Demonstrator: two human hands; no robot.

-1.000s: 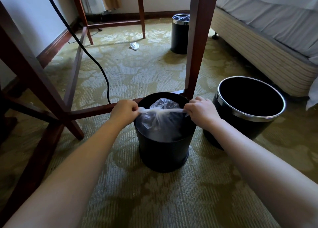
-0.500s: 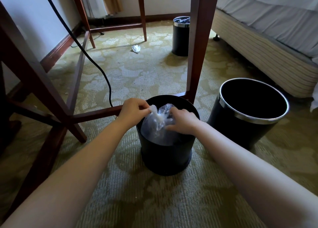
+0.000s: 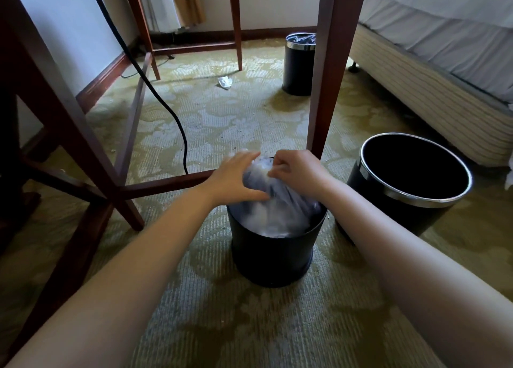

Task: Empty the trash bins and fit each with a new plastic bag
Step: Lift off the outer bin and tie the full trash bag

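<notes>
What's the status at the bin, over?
Left hand and right hand grip bag, gathered at top. Bag inside small bin. Table leg just behind.

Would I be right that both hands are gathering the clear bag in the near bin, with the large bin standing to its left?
Not quite: in the head view the large bin stands right of the near bin; the rest holds.

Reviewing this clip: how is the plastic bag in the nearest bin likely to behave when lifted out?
Probably floppy: the plastic bag crumples into folds where the left hand and right hand gather it. Likely light, as the thin film looks slack, though its contents are hidden. Being glossy, it may slip unless gripped at the bunched top.
</notes>
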